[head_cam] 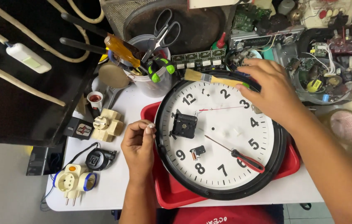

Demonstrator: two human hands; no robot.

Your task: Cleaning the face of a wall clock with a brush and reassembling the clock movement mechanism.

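- We see the wall clock (221, 137) lying face up on a red tray (171, 195) at the middle of the white table (113, 186), taken apart: its black movement box (184, 124) and a small black part (198, 151) rest loose on the dial toward 9 o'clock.
- Our left hand (138, 145) sits at the clock's 9 o'clock rim, grip pinched shut on something small and pale; we cannot tell what it is.
- Our right hand (269, 89) rests over the rim at 2 o'clock, fingers spread and loose, holding nothing, touching the paintbrush (211, 78) lying across 12 o'clock.
- We judge the work to be mid-repair, parts still out of the clock.
- A red-handled screwdriver (242, 157) lies on the dial toward 5 o'clock, and a thin red clock hand (221, 108) points toward the 3.
- Around us: a tool cup (151, 83) with scissors (163, 29) at 11 o'clock, plug adapters (107, 124) at 9 o'clock, circuit boards (198, 58) and wiring crowding 12 to 2 o'clock, close behind the right hand.
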